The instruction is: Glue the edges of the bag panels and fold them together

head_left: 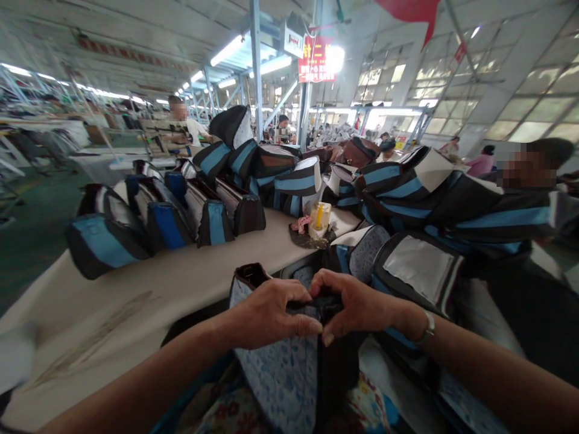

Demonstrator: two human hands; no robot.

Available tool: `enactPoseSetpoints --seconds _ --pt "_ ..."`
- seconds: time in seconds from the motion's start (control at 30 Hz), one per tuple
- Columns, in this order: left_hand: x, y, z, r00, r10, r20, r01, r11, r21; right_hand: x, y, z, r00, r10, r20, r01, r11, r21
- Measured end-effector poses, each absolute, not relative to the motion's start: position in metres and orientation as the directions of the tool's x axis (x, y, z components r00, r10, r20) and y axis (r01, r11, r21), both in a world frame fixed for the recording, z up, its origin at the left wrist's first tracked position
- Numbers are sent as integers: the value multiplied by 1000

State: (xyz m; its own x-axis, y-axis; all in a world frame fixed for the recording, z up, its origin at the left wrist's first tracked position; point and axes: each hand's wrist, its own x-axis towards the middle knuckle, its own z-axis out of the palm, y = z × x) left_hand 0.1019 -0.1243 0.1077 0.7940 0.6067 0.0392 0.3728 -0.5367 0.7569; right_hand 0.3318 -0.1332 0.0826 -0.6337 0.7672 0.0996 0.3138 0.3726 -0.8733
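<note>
Floral-lined bag [280, 367], top edge pinched between left hand [266, 313] and right hand [357, 304], fingers closed tight.

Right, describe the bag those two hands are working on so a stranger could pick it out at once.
Start at the long pale table stacked with black and blue-striped bags. At its near edge, the left hand and right hand meet on one bag. Unlike its neighbours, it shows a pale lining with a small blue print, beside a dark panel.

both hands [312, 310] clenched, thumbs touching
</note>
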Motion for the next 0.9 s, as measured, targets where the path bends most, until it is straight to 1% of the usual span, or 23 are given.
enactPoseSetpoints --seconds 0.1,0.2,0.37,0.43,0.5,0.6,0.7,0.83,0.9 --pt "101 -126 103 780 625 18 356 -468 809 333 -135 79 -655 749 99 267 352 -897" --pt "101 -127 101 764 645 -27 370 -404 837 332 -137 80 -699 710 86 180 292 -939" --pt "99 -127 100 746 661 -89 351 -276 895 328 -137 82 -724 680 117 41 211 -977" --pt "100 -125 98 737 666 -118 347 -221 912 327 -135 79 -725 681 99 7 151 -988" --pt "101 -122 94 720 680 -139 354 -187 916 326 -132 73 -729 682 56 -24 57 -998" --pt "101 -115 87 679 720 -146 377 -171 910 322 -124 63 -717 697 6 -43 -36 -998" --pt "98 -106 83 648 749 -141 381 -158 911 316 -115 55 -691 723 -5 -30 -36 -999" --pt "90 -94 80 648 749 -141 369 -147 918 307 -101 48 -685 728 -36 -25 -73 -997" --pt "87 -88 78 655 742 -144 341 -121 932 304 -95 46 -669 741 -47 -3 -66 -998"
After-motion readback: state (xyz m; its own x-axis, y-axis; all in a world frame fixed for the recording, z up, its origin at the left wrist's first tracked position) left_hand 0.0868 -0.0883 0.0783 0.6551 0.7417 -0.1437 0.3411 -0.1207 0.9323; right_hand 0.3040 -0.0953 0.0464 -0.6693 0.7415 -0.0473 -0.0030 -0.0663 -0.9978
